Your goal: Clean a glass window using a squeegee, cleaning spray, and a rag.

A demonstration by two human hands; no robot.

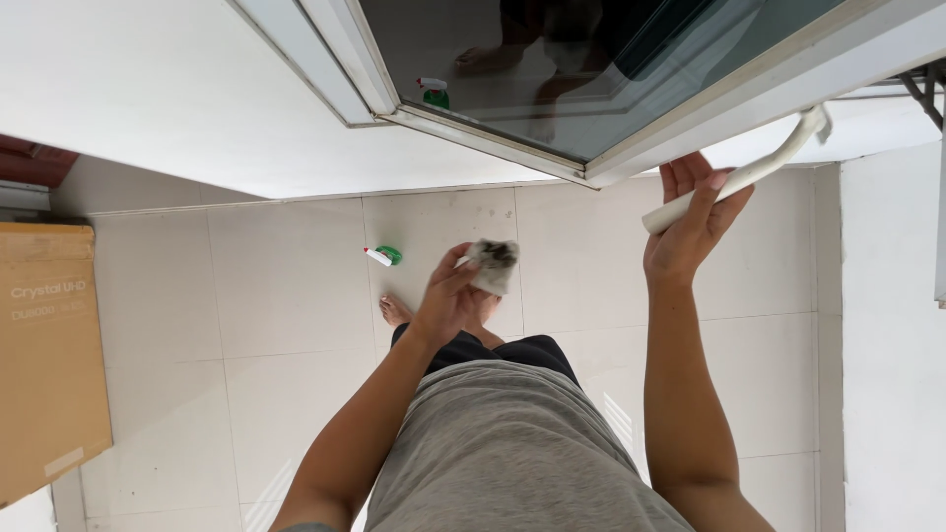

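View from the head camera, looking down the person's front to a pale tiled floor [286, 315]. The left hand [448, 300] is raised before the body, its fingers pinched shut on a small crumpled cloth [493, 264], white with dark grey soiling; the cloth is held in the air, below the lower edge of the open window sash [690, 108] and clear of it. The right hand [690, 222] reaches up and to the right, fingers extended and thumb hooked, its grip curled loosely about the end of a long white handle [749, 172]; the handle runs obliquely upward to the sash frame, which it meets near the upper right. The sash has a white frame and dark glass [591, 69], in which a green spray bottle appears as a reflection. On the floor, beyond the left hand and well apart from it, lies a green spray bottle [382, 256] with a white and red nozzle, on its side. A bare foot [394, 310] shows just beside the left wrist. A brown cardboard box [44, 355] stands at the left edge of the floor.
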